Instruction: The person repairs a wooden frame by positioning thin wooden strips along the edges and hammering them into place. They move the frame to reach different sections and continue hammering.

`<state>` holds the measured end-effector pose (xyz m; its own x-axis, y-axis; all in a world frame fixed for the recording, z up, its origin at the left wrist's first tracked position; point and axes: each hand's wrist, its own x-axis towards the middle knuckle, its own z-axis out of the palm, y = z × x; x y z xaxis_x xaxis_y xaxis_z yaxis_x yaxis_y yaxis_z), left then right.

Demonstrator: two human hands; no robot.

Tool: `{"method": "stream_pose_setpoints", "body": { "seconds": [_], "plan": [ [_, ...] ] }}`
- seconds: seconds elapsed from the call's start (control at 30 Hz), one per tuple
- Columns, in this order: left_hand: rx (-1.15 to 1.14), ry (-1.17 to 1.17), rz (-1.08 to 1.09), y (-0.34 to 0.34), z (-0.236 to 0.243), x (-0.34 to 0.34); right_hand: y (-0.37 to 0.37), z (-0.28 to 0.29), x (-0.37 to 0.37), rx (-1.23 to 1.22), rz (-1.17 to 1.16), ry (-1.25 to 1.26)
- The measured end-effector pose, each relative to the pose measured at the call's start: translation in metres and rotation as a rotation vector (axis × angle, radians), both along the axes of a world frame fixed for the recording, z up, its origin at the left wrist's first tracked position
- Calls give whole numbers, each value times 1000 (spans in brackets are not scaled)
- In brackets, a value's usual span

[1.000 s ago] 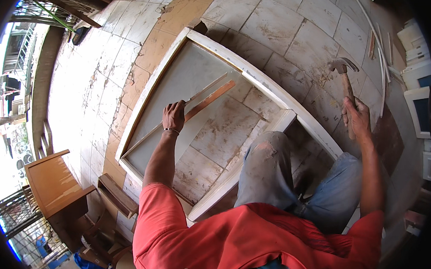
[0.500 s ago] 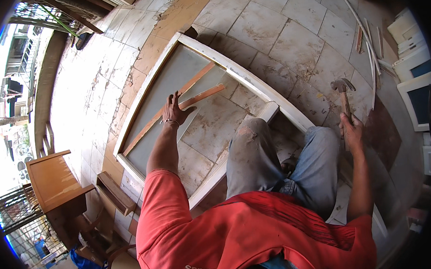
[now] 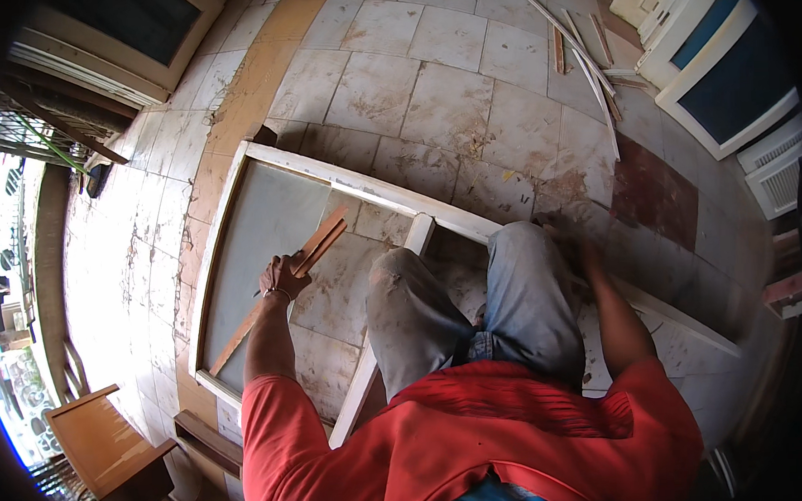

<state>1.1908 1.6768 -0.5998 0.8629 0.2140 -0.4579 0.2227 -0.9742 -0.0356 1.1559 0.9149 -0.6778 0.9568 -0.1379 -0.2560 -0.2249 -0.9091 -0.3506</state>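
Observation:
A white-painted wooden frame [image 3: 361, 187] with a glass pane [image 3: 276, 203] in its far left part lies on the floor around my legs. My left hand [image 3: 282, 277] is closed round brown wooden strips [image 3: 323, 238] above the pane. Two strips lie close together at their upper end, and the lower end of one rests near the frame's left corner. My right hand [image 3: 571, 242] reaches down to the floor beyond my right knee. It is smeared by motion and partly behind the knee, so its fingers and any hammer there cannot be made out.
Thin white and brown strips [image 3: 581, 55] lie on the tiles at the far right, near leaning white-framed panels [image 3: 727, 75]. A wooden cabinet piece [image 3: 107, 438] stands at the lower left. Another framed panel [image 3: 127, 47] is at the far left.
My left hand was spread over the strips; now it has closed round them, and their upper ends have come together. My right hand, which held a hammer upright, has swung down beside my right knee.

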Motion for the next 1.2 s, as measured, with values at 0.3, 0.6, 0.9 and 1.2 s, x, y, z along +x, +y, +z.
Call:
{"method": "stream_pose_setpoints", "body": {
  "seconds": [0.3, 0.6, 0.9, 1.2],
  "plan": [
    [-173, -608, -181, -24, 43, -4, 219, 191, 99, 404, 312, -495],
    [-120, -603, -417, -151, 195, 31, 350, 275, 132, -16, 1040, -660],
    [-721, -997, -395, -270, 280, 24, 200, 226, 137, 224, 611, -376],
    [-2701, -418, -547, -309, 390, -47, 22, 120, 154, -167, 37, -653]
  ]
}}
